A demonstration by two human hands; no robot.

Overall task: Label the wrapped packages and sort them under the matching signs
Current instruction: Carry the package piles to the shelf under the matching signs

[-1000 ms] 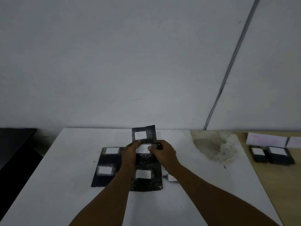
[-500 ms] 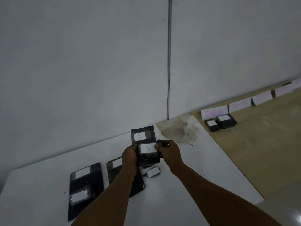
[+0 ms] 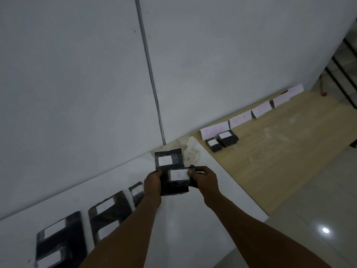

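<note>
I hold two black wrapped packages stacked together above the white table (image 3: pixel 185 219). The larger, flat package (image 3: pixel 170 154) sticks out behind, with a white label marked B. The smaller package (image 3: pixel 178 183) lies on top of it, also labelled B. My left hand (image 3: pixel 152 183) grips their left edge. My right hand (image 3: pixel 202 177) grips the right edge, thumb on the small package's label. Paper signs (image 3: pixel 214 131) lean against the wall on the wooden table (image 3: pixel 270 161); two labelled black packages (image 3: pixel 227 139) sit under the first sign.
Several more black packages with white labels (image 3: pixel 108 213) lie on the white table to the left. A stained patch (image 3: pixel 190 151) marks the white table's far corner. Shiny tiled floor (image 3: pixel 318 219) lies at the right, and dark stair rails (image 3: pixel 345 74) stand at the far right.
My view has swung right and the held packages have moved away from the pile toward the wooden table. More signs along the wall have come into view. Both hands keep their grip.
</note>
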